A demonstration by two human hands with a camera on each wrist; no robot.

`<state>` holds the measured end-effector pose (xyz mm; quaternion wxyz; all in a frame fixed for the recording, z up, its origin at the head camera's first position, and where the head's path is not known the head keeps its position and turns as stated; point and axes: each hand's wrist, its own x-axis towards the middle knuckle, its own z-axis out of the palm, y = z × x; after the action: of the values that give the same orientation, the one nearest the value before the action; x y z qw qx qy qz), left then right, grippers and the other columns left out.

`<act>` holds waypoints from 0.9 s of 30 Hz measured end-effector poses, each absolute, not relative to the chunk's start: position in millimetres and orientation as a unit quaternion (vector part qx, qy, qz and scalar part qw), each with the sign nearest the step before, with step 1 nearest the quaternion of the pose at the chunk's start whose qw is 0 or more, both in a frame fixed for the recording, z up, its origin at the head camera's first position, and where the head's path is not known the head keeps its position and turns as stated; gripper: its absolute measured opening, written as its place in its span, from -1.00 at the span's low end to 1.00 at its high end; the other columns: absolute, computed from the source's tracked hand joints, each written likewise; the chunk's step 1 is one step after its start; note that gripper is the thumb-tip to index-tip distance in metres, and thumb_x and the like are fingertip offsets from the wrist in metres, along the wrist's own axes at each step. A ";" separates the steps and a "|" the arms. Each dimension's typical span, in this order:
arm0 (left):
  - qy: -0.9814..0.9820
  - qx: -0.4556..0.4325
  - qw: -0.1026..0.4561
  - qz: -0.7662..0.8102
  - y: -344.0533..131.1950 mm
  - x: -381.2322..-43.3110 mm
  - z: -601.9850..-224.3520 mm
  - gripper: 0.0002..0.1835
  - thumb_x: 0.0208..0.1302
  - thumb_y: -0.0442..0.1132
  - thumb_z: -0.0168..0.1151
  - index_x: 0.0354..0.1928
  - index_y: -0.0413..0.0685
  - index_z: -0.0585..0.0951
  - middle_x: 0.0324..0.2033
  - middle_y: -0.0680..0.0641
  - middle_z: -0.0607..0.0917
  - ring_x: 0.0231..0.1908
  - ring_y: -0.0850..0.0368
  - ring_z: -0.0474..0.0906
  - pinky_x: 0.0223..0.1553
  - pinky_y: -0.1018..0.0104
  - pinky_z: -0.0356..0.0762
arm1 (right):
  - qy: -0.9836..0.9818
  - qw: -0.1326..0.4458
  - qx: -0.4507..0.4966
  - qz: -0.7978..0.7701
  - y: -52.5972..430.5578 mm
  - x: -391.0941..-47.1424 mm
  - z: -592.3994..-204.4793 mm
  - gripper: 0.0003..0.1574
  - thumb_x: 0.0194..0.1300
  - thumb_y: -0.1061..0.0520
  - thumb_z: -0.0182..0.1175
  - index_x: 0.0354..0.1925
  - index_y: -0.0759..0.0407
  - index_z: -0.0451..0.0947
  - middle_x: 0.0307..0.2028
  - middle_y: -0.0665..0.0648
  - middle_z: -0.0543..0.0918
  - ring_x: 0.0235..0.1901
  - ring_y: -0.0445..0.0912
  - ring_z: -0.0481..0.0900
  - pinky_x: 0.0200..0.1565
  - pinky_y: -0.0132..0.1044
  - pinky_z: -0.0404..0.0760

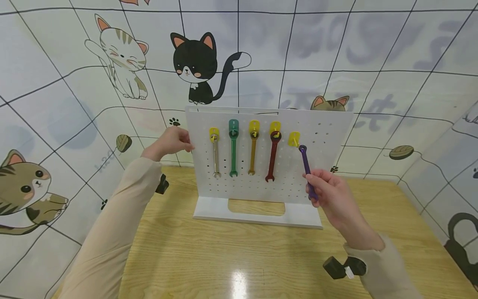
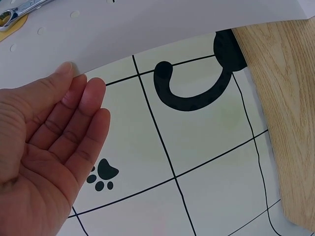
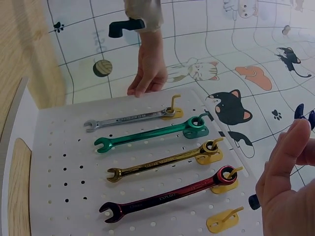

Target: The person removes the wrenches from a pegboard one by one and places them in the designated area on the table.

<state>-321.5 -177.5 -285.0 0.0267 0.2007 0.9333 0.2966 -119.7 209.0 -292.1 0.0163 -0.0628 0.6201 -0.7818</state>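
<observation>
A right hand (image 1: 332,195) is holding a purple metal combination wrench (image 1: 305,162) by its lower part, thumb and fingers closing narrowly round it. The wrench is slanting in front of the right part of a white perforated pegboard (image 1: 328,143), its ring end pointing up and toward the board's left edge. That ring is sitting just beside the tip of a yellow hook (image 1: 293,139), the one nearest the board's right edge; whether the two are touching, I cannot tell.

A left hand (image 1: 169,143) is pinching the pegboard's left edge around the middle of its height, the grip narrow, with the thumb lying over the front face.

Four more wrenches are hanging by their ring ends in a row, open jaws downward. Starting nearest the left edge, a shiny silver metal wrench (image 1: 216,158) is hanging on a yellow hook, a green metal wrench (image 1: 233,155) on a green hook, and a gold metal wrench (image 1: 253,153) and a dark red metal wrench (image 1: 273,160) on yellow hooks.

The pegboard is standing on its flat white base (image 1: 210,211) toward the far edge of a wood-grain table (image 1: 186,257). Behind that edge, a white wall covering (image 1: 272,83) is showing black lines and cartoon cats.
</observation>
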 end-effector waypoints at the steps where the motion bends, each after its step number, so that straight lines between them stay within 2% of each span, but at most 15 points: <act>1: 0.933 0.201 0.028 0.297 -177.3 -321.8 -284.9 -0.90 0.17 -0.36 0.27 -0.43 -0.28 0.59 -0.53 -0.10 0.65 -0.41 0.02 0.48 -0.31 0.21 0.33 | 0.623 0.016 -0.063 -0.780 210.2 -118.7 -292.9 -0.82 0.37 0.22 0.06 -0.38 0.10 0.56 -0.58 -0.02 0.54 -0.65 -0.26 0.38 -0.62 -0.48 0.37; 15: 0.933 0.202 0.031 0.297 -178.2 -322.1 -285.5 -0.89 0.18 -0.35 0.25 -0.41 -0.30 0.59 -0.50 -0.14 0.65 -0.40 -0.02 0.48 -0.33 0.22 0.34 | 0.639 0.012 -0.074 -0.765 223.5 -104.0 -308.5 -0.80 0.39 0.25 0.01 -0.33 0.10 0.55 -0.56 -0.02 0.53 -0.64 -0.24 0.37 -0.60 -0.45 0.36; 27: 0.933 0.209 0.027 0.292 -177.9 -323.3 -285.7 -0.88 0.18 -0.35 0.25 -0.41 -0.30 0.60 -0.52 -0.11 0.66 -0.40 0.01 0.51 -0.34 0.23 0.33 | 0.652 0.014 -0.048 -0.757 236.9 -79.1 -338.8 -0.81 0.40 0.26 -0.01 -0.35 0.13 0.50 -0.56 -0.05 0.52 -0.62 -0.25 0.39 -0.60 -0.44 0.36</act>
<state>-323.3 -177.9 -285.7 0.0273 0.2086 0.9330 0.2919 -79.1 236.9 -338.8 0.0138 -0.0479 0.6520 -0.7565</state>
